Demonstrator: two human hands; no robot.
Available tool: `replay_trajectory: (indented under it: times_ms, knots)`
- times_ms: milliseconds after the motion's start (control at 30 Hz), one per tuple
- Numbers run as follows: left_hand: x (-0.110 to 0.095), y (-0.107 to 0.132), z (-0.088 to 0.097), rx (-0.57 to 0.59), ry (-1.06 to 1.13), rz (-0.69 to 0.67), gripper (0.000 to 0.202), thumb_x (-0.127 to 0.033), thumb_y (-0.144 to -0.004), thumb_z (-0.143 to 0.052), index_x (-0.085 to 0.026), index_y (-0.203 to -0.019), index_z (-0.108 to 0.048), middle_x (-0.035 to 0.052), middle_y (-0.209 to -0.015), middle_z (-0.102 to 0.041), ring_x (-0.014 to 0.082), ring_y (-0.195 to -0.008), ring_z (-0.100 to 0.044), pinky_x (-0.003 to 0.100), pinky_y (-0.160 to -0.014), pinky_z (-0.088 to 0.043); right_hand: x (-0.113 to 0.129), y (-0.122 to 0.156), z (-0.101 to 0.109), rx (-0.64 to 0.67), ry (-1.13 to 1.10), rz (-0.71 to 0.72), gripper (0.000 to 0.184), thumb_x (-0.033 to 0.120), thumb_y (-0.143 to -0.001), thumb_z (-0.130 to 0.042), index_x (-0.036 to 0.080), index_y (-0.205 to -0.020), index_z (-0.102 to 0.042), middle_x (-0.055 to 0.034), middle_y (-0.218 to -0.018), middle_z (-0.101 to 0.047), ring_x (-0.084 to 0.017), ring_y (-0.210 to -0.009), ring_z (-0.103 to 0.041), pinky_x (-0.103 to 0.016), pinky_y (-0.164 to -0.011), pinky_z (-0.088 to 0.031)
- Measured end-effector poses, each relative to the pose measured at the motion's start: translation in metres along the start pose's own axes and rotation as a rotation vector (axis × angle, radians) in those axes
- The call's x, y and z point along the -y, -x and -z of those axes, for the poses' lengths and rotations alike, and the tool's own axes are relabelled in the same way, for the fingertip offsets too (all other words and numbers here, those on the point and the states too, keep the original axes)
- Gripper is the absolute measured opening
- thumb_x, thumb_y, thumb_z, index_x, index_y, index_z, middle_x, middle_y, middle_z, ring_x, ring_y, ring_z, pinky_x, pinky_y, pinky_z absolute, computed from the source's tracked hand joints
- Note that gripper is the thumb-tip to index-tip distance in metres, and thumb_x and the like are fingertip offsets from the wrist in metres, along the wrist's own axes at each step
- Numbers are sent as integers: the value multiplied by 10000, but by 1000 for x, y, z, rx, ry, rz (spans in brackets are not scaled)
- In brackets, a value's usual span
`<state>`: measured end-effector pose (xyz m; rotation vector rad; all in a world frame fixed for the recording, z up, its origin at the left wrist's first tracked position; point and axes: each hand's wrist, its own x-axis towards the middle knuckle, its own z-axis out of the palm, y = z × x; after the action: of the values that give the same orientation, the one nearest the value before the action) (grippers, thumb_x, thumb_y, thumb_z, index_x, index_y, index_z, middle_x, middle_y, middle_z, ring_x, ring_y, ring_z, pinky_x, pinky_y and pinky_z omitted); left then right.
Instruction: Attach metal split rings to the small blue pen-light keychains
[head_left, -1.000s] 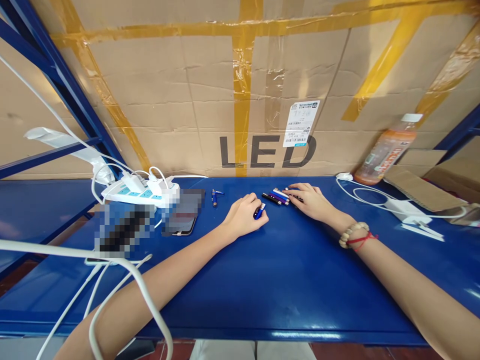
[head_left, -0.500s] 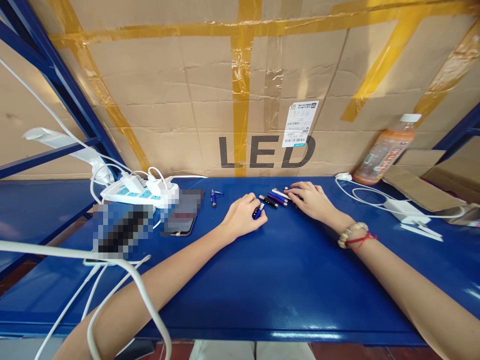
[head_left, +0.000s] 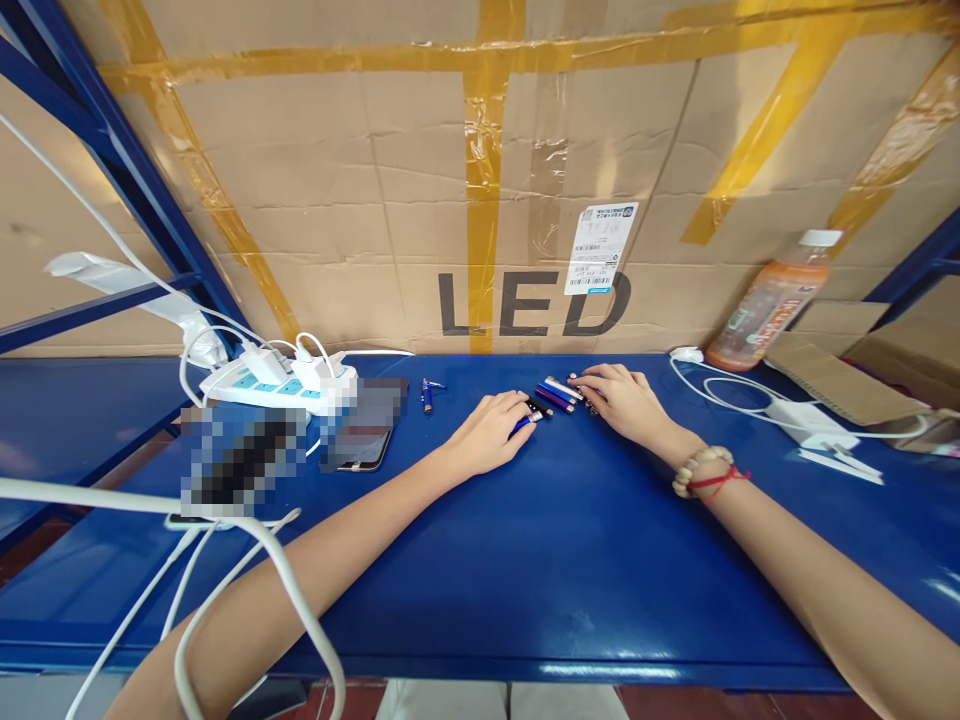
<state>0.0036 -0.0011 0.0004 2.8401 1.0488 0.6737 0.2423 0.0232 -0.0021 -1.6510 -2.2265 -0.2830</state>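
Observation:
Small pen-shaped sticks with silver ends lie in a slanting row between my hands. My left hand (head_left: 489, 436) lies over the row's near left end, its fingers stretched out on a blue stick (head_left: 526, 423). Just beyond those fingertips is a black stick (head_left: 541, 407), then a purple one (head_left: 553, 400) and a white-and-blue one (head_left: 564, 388). At the far right end rests my right hand (head_left: 624, 402), its fingers apart and slightly bent, touching the row's edge. A silver tip shows under them; the rest there is hidden.
Farther left lie another blue stick (head_left: 427, 396), a dark phone (head_left: 367, 450) and a white power strip (head_left: 262, 392) with cables. An orange drink bottle (head_left: 772, 305) and a white charger (head_left: 814, 425) are at the right. A big cardboard box (head_left: 360, 220) stands behind the blue tabletop (head_left: 540, 580).
My left hand's fingers have straightened from a grip around the blue stick, and that stick now lies beside the black one. My right hand has hardly moved.

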Motion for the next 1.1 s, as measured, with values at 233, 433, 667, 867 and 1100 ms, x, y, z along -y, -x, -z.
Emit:
replay_trajectory:
  times_ms: [233,433,667,867,1100]
  knots:
    - [-2,0,3,-6,33,2,273,-287,-944,-352,-153,-1079,-548,82,-1242,-548,189,-1195,-456,341,-980,-365,-4,-1,0,29,-6,4,345,373,-893,-363,288,-1018,-674,-65,-1140,-602,-258,-1053,-485,-431,-817,-371]
    - [-3,-1,4,-60,16,45,238,-285,-945,-356,-176,-1044,-543,49,-1126,-575,172,-1021,-517,317,-879,-397,-1,-2,4,17,-27,2,321,409,-875,-414,284,-915,-707,-48,-1115,-620,-251,-1037,-502,-414,-805,-372]
    - [-3,-2,4,-41,-68,62,231,-276,-942,-361,-182,-1044,-546,44,-1006,-581,181,-924,-516,312,-806,-399,-4,-4,1,19,-65,-49,306,442,-841,-462,293,-863,-729,-39,-1086,-642,-271,-1033,-521,-419,-776,-394]
    - [-2,-1,5,-63,-52,53,177,-275,-924,-417,-183,-1011,-541,39,-1002,-590,176,-921,-525,303,-800,-401,-9,-5,-1,0,-107,-58,273,472,-814,-509,319,-833,-734,-34,-1052,-661,-275,-1013,-549,-425,-767,-430]
    - [-1,0,4,-123,-14,40,105,-267,-889,-495,-180,-946,-513,30,-952,-607,172,-893,-552,292,-779,-420,-3,-4,7,89,-63,-41,172,352,-810,-562,309,-835,-727,-12,-1079,-658,-256,-1031,-544,-402,-778,-428]
